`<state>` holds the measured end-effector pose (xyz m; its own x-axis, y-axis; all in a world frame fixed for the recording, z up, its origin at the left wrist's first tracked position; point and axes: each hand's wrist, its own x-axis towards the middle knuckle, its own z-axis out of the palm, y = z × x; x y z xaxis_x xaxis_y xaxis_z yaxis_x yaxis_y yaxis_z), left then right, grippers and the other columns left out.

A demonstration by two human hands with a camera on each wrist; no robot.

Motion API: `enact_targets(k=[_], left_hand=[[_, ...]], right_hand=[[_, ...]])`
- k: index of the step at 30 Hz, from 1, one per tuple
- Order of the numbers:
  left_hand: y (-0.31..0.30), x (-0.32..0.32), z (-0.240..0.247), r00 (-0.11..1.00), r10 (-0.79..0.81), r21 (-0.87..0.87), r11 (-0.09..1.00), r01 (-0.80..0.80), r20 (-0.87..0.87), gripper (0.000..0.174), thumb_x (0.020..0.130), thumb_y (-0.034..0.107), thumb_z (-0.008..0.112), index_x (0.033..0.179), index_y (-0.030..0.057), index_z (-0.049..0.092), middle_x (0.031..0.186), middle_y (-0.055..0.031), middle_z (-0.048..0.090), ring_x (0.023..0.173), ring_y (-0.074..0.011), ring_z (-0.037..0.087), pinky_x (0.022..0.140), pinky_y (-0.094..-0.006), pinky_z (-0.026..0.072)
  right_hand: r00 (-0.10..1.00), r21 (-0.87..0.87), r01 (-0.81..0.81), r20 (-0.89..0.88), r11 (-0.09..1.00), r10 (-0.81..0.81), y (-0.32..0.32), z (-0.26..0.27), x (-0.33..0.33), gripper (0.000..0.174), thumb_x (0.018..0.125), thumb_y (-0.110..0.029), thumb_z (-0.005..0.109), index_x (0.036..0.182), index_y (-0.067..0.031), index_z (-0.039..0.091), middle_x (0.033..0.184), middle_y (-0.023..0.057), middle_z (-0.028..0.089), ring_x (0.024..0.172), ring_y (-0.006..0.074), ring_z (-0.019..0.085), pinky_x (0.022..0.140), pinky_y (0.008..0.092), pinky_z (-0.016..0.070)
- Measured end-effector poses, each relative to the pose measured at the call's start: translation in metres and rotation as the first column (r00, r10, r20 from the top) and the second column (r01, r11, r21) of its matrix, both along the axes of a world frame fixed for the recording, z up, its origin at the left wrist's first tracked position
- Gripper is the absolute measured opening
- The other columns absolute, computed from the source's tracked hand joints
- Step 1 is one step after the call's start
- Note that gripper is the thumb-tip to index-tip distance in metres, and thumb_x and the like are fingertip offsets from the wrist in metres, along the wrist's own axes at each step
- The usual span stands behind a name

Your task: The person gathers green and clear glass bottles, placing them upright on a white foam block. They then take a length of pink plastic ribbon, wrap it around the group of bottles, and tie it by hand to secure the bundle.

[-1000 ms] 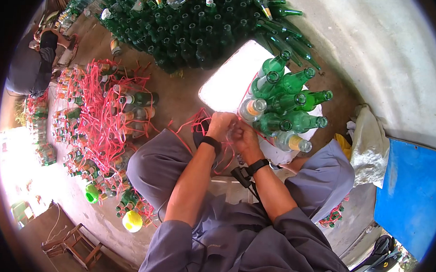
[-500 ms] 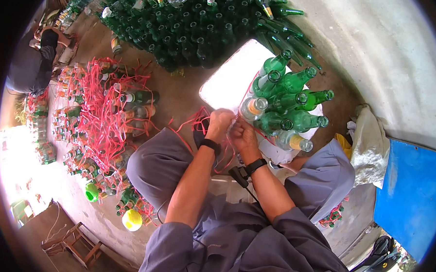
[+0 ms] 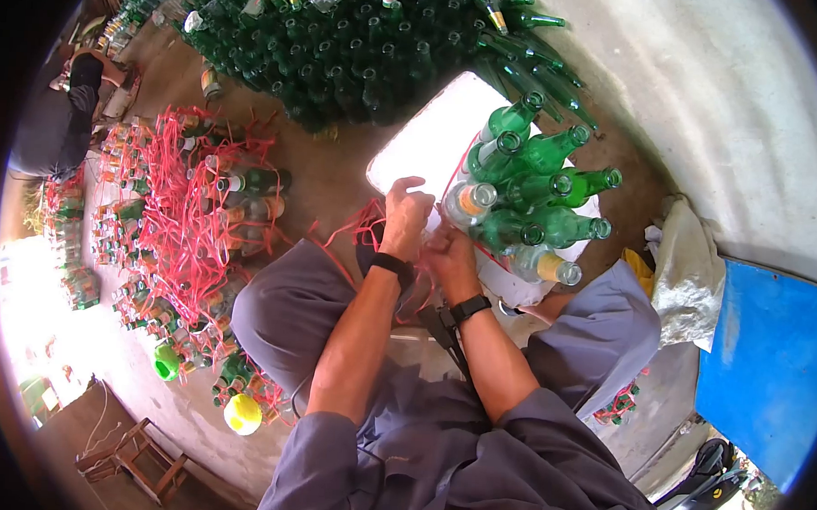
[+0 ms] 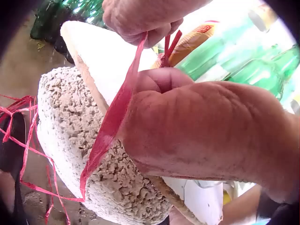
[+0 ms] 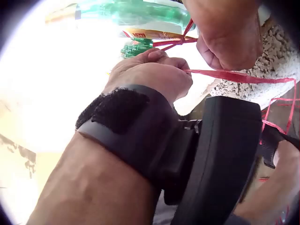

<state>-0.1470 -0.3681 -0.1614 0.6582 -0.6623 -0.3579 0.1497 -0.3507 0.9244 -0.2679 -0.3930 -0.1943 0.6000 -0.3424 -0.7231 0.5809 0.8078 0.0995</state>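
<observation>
In the head view several green and clear glass bottles stand bundled on a white slab, with red plastic twine round them. My left hand is at the bundle's near left side, and my right hand is close beside it, lower. The left wrist view shows my left hand pinching a flat strand of twine that runs down the block's rough side. My right hand grips beside a crossing of the twine against a labelled bottle. Its fingertips are partly hidden.
Dark green bottles stand massed at the back. Twine-tied bottle bundles fill the left floor, near another person's leg. At right are a pale sack and a blue panel. A wooden stool stands lower left.
My left hand has moved forward and up, away from my right hand, with its fingers lifted. The right hand stays low by the bundle. The bottles have not visibly moved on the slab.
</observation>
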Motion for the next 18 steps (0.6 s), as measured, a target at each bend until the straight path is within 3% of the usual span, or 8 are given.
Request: enact_targets(k=[2,3,5,7,13,14,15,18], left_hand=[[0.000,0.003,0.010,0.997,-0.070,0.018,0.997,0.071,-0.010,0.004,0.068,-0.001,0.059,0.069,0.0030,0.057,0.086,-0.0135,0.064,0.112,-0.0360,0.053,0.090,-0.0443,0.0440],[0.000,0.004,0.014,0.990,-0.140,0.039,0.989,0.140,-0.019,0.005,0.068,0.000,0.059,0.069,0.0031,0.057,0.087,-0.0140,0.064,0.111,-0.0360,0.053,0.090,-0.0441,0.0444],[0.008,-0.005,0.024,0.767,-0.153,-0.068,0.966,0.248,0.623,0.007,0.068,0.003,0.063,0.068,0.0040,0.056,0.082,-0.0124,0.064,0.108,-0.0344,0.054,0.087,-0.0434,0.0455],[0.004,-0.003,0.028,0.965,-0.165,0.012,0.986,0.167,0.204,0.007,0.069,0.004,0.064,0.069,0.0033,0.058,0.085,-0.0121,0.064,0.108,-0.0326,0.054,0.087,-0.0428,0.0456],[0.004,0.004,0.052,0.971,-0.091,0.007,0.996,0.092,0.219,0.005,0.079,0.004,0.061,0.082,0.0012,0.064,0.081,-0.0109,0.063,0.084,-0.0226,0.059,0.072,-0.0357,0.0484],[0.000,0.002,0.075,0.986,0.099,-0.071,0.992,-0.109,-0.132,0.015,0.082,0.008,0.058,0.094,-0.0013,0.062,0.074,-0.0084,0.061,0.069,-0.0164,0.057,0.064,-0.0312,0.0465],[0.001,0.004,0.084,0.988,0.099,-0.079,0.991,-0.109,-0.123,0.015,0.082,0.008,0.058,0.094,-0.0013,0.062,0.074,-0.0084,0.061,0.069,-0.0164,0.057,0.064,-0.0312,0.0465],[0.006,0.005,0.111,0.992,0.055,-0.169,0.983,-0.074,-0.117,0.027,0.082,0.008,0.059,0.107,-0.0038,0.056,0.066,-0.0036,0.058,0.053,-0.0079,0.045,0.047,-0.0244,0.0315]], right_hand=[[1.000,-0.053,-0.019,-0.023,0.998,0.018,0.004,-0.008,-0.004,0.010,0.098,-0.006,0.054,0.089,-0.0081,0.052,0.067,-0.0037,0.041,0.052,0.0067,0.038,0.049,0.0214,0.0329],[0.974,-0.290,-0.179,-0.186,0.940,0.128,0.005,-0.010,-0.004,0.009,0.098,-0.006,0.054,0.089,-0.0082,0.052,0.066,-0.0038,0.041,0.053,0.0069,0.038,0.050,0.0216,0.0333],[0.916,-0.490,-0.352,-0.356,0.798,0.186,0.002,-0.014,-0.002,0.009,0.098,-0.006,0.054,0.090,-0.0083,0.052,0.066,-0.0040,0.041,0.053,0.0070,0.038,0.050,0.0217,0.0337],[0.998,0.033,-0.027,-0.054,0.999,0.029,-0.005,0.006,0.000,0.005,0.097,-0.004,0.056,0.093,-0.0074,0.054,0.065,-0.0050,0.040,0.053,0.0066,0.039,0.050,0.0217,0.0340],[0.996,-0.044,0.052,-0.064,0.998,-0.055,-0.003,0.015,0.001,0.009,0.094,0.000,0.058,0.093,-0.0084,0.054,0.065,-0.0075,0.040,0.055,0.0037,0.041,0.050,0.0163,0.0363],[0.997,-0.052,0.050,-0.053,0.997,-0.053,-0.003,0.014,0.002,0.009,0.094,0.000,0.058,0.093,-0.0084,0.054,0.065,-0.0075,0.040,0.055,0.0037,0.041,0.050,0.0163,0.0363],[0.997,-0.007,0.041,-0.066,0.999,-0.042,-0.003,0.012,0.002,0.004,0.096,-0.003,0.058,0.097,-0.0065,0.056,0.066,-0.0069,0.041,0.054,0.0050,0.041,0.051,0.0186,0.0374],[0.997,0.005,-0.056,-0.051,0.998,0.056,0.002,0.010,-0.007,0.005,0.098,-0.008,0.057,0.101,-0.0040,0.058,0.068,-0.0056,0.044,0.055,0.0067,0.043,0.054,0.0208,0.0406]])
